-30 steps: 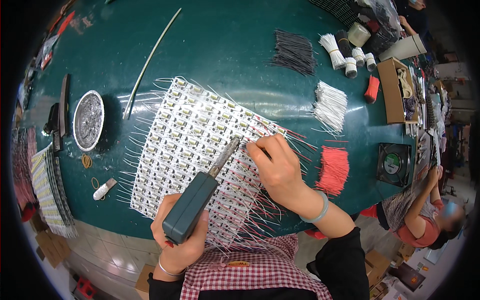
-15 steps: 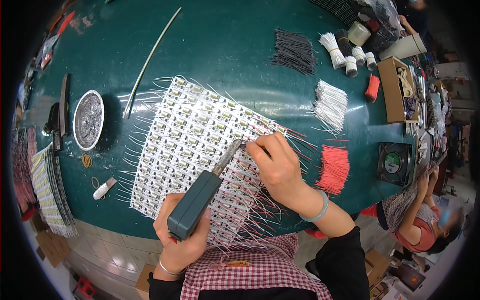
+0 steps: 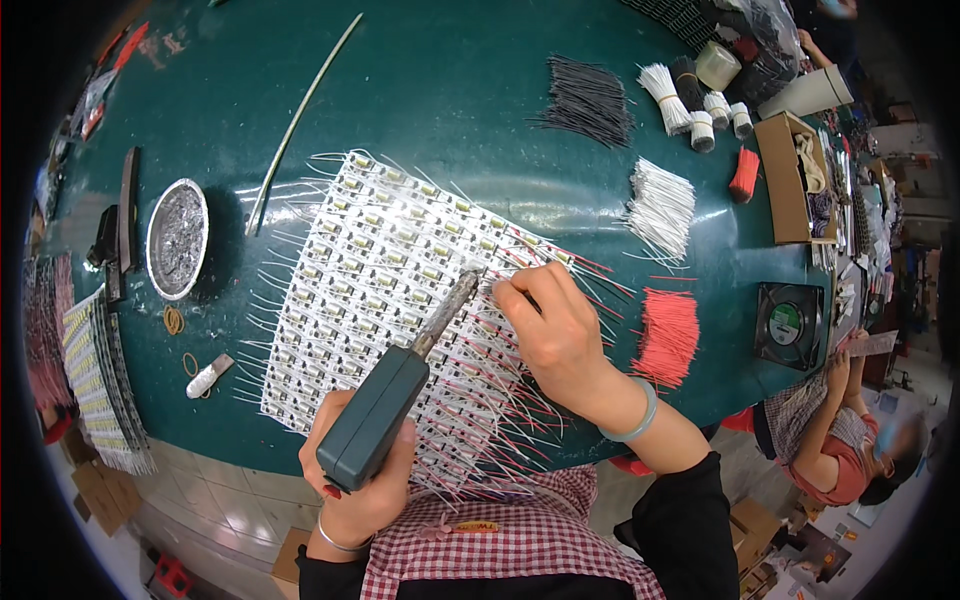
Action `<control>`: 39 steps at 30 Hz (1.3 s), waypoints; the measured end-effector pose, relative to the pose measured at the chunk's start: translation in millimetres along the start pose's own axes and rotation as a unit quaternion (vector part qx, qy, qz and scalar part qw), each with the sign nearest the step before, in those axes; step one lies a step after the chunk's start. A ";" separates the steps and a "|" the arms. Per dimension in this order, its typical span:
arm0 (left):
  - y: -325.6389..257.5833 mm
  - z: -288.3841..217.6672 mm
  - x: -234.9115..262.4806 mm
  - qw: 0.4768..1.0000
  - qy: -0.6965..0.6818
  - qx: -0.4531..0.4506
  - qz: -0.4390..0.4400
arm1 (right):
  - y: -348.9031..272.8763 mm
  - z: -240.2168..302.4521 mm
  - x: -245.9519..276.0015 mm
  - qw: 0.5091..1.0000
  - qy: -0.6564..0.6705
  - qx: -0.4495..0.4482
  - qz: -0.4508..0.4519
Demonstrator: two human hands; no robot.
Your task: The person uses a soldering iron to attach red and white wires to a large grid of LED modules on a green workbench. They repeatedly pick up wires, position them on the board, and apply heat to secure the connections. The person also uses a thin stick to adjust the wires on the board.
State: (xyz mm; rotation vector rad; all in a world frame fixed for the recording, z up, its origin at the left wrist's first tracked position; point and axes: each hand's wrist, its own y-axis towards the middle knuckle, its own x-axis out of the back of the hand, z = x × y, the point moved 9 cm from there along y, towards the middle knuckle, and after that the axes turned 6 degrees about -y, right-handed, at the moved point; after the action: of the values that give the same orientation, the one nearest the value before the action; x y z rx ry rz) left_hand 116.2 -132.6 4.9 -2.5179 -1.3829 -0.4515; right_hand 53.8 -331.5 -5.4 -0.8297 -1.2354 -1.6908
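A sheet of small white circuit boards (image 3: 335, 300) with many thin wires lies on the table in front of me. My left hand (image 3: 368, 505) is closed round the dark green handle of a soldering iron (image 3: 375, 415), its metal tip reaching the sheet's upper right part. Close to that tip, my right hand (image 3: 560, 335) is pinched at the boards; what its fingertips hold is too small to make out. White wires fringe the sheet's left edge, and red and white ones its right. Right of it lie piles of red wires (image 3: 668, 338), white wires (image 3: 660, 210) and black wires (image 3: 588, 102).
A bowl with silvery scraps (image 3: 178, 245) stands left, near rubber bands (image 3: 174, 320). A long pale rod (image 3: 298, 122) lies farther back. At right are a cardboard box (image 3: 780, 190) and a black fan (image 3: 789, 325). A co-worker (image 3: 835, 450) sits beyond the right edge.
The soldering iron has shifted slightly left, its handle back toward me and its tip a little farther up the sheet. My right hand stays nearly still. The co-worker now holds up a pale flat piece.
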 end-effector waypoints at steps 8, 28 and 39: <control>-3.3 1.3 2.2 1.000 -0.003 -0.003 -0.002 | 0.1 2.1 2.6 1.000 -0.009 0.002 -0.013; -16.0 16.2 6.2 0.996 -0.085 0.021 -0.029 | -10.4 16.0 -2.5 1.000 0.023 -0.003 0.015; -13.5 10.2 4.5 0.999 -0.043 0.009 0.002 | -10.7 16.6 -3.0 1.000 0.015 -0.001 0.013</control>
State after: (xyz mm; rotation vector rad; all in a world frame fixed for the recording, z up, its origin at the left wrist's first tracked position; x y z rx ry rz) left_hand 108.6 -118.5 -2.1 -2.5530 -1.4061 -0.3314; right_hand 45.7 -313.4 -7.4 -0.8154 -1.1994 -1.6778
